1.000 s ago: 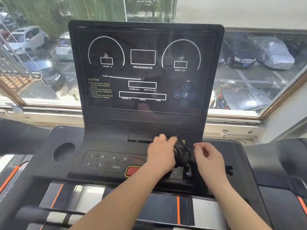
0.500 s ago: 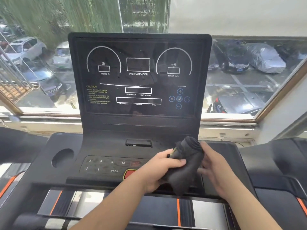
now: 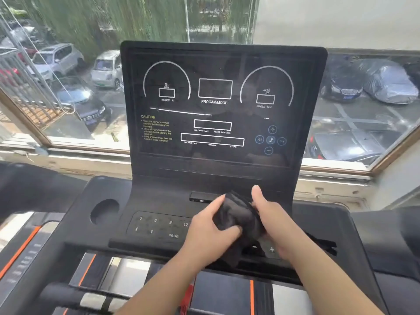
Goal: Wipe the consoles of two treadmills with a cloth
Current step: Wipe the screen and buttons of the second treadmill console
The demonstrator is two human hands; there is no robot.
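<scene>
Wooden window frame (image 3: pixel 91 147), white car (image 3: pixel 105 69) parked outside, black car (image 3: pixel 343 85) beside covered car (image 3: pixel 386 84), trees (image 3: pixel 113 19)

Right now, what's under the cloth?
The console keypad: keys 3, 6, 9, 12 and PROG show to its left, a plus key to its right. The middle stretch is hidden by the black cloth and the left hand and right hand gripping it.

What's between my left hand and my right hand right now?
The bunched black cloth; the left hand and right hand both grip it, seen in the head view.
</scene>
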